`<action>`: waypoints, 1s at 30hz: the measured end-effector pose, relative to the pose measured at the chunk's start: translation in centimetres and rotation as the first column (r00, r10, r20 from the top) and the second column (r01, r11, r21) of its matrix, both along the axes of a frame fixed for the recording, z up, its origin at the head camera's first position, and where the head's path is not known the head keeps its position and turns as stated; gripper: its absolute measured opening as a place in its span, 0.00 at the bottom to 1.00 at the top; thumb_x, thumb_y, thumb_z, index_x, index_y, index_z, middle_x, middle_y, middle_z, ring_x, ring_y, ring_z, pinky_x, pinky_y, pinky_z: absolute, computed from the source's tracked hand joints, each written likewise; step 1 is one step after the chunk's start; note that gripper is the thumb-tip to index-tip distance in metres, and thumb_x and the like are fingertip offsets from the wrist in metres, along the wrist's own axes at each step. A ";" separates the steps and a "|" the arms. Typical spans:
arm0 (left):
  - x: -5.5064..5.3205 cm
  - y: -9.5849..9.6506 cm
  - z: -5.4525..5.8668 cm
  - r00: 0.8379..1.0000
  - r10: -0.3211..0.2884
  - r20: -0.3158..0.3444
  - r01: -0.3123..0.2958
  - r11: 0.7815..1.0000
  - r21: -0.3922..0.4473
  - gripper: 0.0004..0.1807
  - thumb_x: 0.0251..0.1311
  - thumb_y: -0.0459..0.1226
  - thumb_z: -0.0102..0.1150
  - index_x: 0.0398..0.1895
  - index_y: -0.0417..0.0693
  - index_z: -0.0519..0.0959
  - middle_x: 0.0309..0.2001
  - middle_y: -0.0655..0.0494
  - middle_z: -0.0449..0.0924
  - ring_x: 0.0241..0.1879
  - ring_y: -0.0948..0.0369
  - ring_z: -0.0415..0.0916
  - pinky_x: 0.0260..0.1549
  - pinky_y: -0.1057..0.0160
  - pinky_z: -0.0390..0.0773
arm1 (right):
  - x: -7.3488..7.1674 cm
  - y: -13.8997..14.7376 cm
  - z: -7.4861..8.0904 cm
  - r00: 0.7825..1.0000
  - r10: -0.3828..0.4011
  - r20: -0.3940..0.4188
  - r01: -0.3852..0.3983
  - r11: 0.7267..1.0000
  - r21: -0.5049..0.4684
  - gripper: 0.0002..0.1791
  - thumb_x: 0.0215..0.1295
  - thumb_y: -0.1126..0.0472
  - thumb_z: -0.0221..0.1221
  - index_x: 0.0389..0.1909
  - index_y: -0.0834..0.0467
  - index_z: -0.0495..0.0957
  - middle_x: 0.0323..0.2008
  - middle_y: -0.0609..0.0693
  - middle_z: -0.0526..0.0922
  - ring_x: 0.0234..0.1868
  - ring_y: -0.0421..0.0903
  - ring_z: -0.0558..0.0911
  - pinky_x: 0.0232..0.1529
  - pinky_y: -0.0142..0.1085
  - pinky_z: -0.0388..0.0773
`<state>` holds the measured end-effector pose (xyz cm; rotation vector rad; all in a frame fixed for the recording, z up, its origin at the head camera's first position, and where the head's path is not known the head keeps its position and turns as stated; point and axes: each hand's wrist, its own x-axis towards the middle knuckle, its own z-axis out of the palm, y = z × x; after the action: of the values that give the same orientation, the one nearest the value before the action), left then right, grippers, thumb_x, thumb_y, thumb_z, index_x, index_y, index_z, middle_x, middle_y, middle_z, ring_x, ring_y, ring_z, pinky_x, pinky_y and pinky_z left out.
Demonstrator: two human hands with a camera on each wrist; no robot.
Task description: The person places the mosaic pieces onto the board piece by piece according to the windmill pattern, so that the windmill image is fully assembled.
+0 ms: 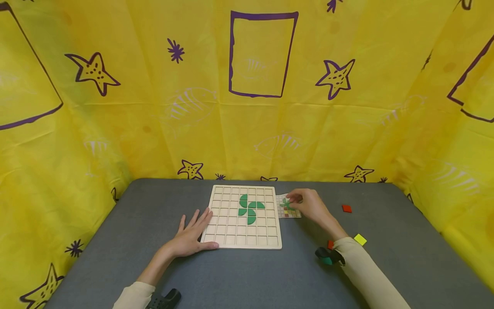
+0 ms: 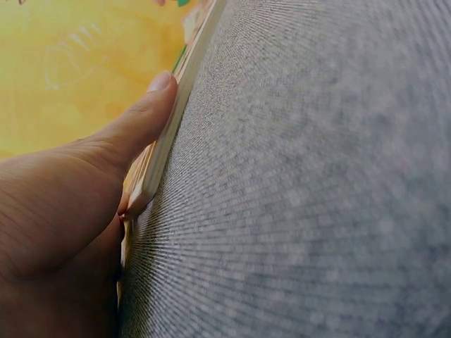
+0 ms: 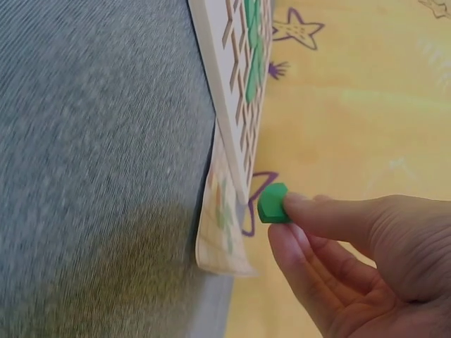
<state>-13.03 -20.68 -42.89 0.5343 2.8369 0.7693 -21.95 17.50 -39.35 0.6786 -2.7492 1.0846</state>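
A pale wooden grid board lies on the grey table, with several green quarter-round pieces forming a pinwheel near its middle. My left hand rests at the board's left edge, fingers spread straight and thumb along the near corner. Between thumb and fingertips, my right hand pinches a small green piece, held over a printed pattern card. This card sticks out from beside the board's right edge and shows a green pinwheel with coloured squares.
To the right of my right hand lies a red tile. A yellow tile and another red tile sit by my right forearm, which partly covers the red one. Yellow printed cloth hangs behind the table and along both sides.
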 end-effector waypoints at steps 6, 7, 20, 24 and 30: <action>-0.1 0.0 -0.3 1.000 -0.004 -0.014 0.004 1.000 0.007 0.57 0.55 0.62 0.63 0.78 0.42 0.47 0.78 0.43 0.40 0.75 0.37 0.33 0.63 0.31 0.24 | 0.0 -0.8 0.1 1.000 0.023 0.014 -0.023 1.000 -0.017 0.11 0.57 0.72 0.66 0.42 0.66 0.84 0.32 0.54 0.86 0.33 0.47 0.83 0.37 0.42 0.81; -0.1 0.0 -0.3 1.000 -0.005 -0.015 0.005 1.000 0.006 0.57 0.56 0.61 0.63 0.78 0.42 0.47 0.78 0.43 0.40 0.75 0.37 0.33 0.63 0.31 0.24 | 0.0 -0.8 0.1 1.000 0.026 0.011 -0.026 0.999 -0.019 0.11 0.57 0.72 0.67 0.42 0.66 0.84 0.32 0.53 0.86 0.33 0.46 0.83 0.37 0.42 0.81; 0.2 -0.2 0.1 1.000 -0.005 -0.007 0.005 1.000 0.008 0.57 0.56 0.61 0.63 0.78 0.41 0.47 0.78 0.43 0.40 0.75 0.38 0.32 0.63 0.31 0.24 | -0.1 -2.8 -0.1 0.998 0.050 0.027 -0.049 0.998 -0.049 0.11 0.58 0.72 0.66 0.43 0.67 0.84 0.32 0.54 0.85 0.34 0.47 0.83 0.37 0.41 0.81; 0.2 -0.2 0.1 1.000 -0.007 -0.007 0.007 1.000 0.012 0.57 0.56 0.61 0.63 0.78 0.41 0.47 0.78 0.42 0.40 0.75 0.37 0.32 0.63 0.31 0.23 | -0.1 -3.7 -0.2 0.998 0.052 0.037 -0.050 0.997 -0.063 0.11 0.57 0.73 0.66 0.42 0.67 0.84 0.32 0.53 0.85 0.33 0.47 0.83 0.37 0.41 0.81; 0.1 -0.1 0.0 1.000 -0.013 -0.002 0.013 1.000 0.006 0.57 0.56 0.61 0.63 0.78 0.41 0.46 0.78 0.42 0.39 0.75 0.37 0.32 0.63 0.31 0.23 | 0.0 -5.0 -0.2 0.998 0.060 0.031 -0.058 0.996 -0.070 0.11 0.57 0.73 0.66 0.42 0.67 0.84 0.31 0.54 0.85 0.33 0.46 0.83 0.36 0.39 0.80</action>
<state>-12.95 -20.77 -42.86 0.5539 2.8308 0.7760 -21.91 12.54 -39.51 0.7429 -2.7209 1.2071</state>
